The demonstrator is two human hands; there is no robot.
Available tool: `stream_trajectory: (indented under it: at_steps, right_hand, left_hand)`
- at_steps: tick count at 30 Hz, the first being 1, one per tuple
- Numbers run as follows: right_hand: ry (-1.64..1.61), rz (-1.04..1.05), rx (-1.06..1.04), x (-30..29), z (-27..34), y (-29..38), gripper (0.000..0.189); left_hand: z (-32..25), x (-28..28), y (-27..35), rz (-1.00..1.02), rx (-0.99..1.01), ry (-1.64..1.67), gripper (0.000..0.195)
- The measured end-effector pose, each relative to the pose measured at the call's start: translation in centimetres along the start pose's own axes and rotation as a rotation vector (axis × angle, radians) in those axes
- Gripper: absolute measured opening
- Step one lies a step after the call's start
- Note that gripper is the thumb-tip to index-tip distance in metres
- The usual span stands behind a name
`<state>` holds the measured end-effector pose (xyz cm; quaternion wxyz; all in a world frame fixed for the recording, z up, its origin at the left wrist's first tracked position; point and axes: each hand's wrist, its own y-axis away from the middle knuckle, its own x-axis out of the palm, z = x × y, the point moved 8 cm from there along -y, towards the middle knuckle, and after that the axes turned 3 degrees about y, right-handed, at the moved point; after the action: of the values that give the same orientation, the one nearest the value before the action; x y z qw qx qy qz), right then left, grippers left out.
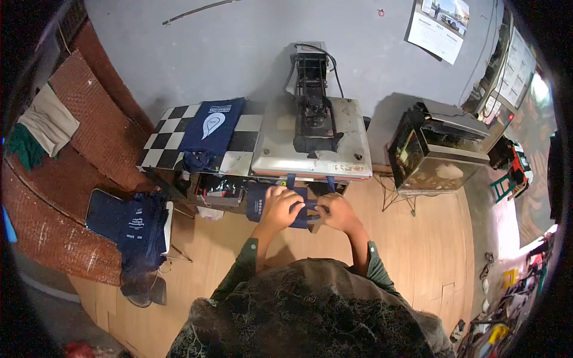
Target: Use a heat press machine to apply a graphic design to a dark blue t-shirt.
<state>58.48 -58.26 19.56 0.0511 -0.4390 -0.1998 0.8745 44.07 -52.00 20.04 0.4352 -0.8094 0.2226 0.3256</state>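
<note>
A navy fabric bag (256, 201) with white printing hangs before me, just in front of the table edge. My left hand (283, 206) grips its upper part, thumb and fingers pinched together. To the right, my right hand (335, 210) pinches the bag's dark handle or edge; which one, I cannot tell. Right behind my hands stands a heat press (277, 152), its wide metal plate lowered, with navy straps (331, 183) sticking out from under its front edge. Left of the press, a stack of navy printed bags (210, 127) lies on the checkered tabletop (161, 142).
A chair (100, 210) at the left holds a pile of navy printed fabric (141, 223). A glass fish tank (441, 168) stands right of the press. Woven panels (100, 121) lean at the left. Below the tabletop, a shelf (219, 192) holds packages.
</note>
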Motion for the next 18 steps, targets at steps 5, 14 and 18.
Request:
stream_trajectory:
  at_steps: [5, 14, 18]
  right_hand:
    - [0.043, 0.112, 0.045, 1.9, -0.6, 0.4, 0.014]
    - [0.209, -0.102, -0.105, 2.2, 3.2, -1.0, 0.015]
    - [0.064, 0.063, 0.099, 3.6, 1.4, -1.1, 0.016]
  left_hand:
    - [1.3, -0.5, 0.8, 0.026, -0.027, -0.056, 0.015]
    - [0.8, -0.5, 1.2, 0.042, -0.017, 0.010, 0.014]
    - [1.3, -0.9, 1.3, 0.081, 0.016, -0.036, 0.018]
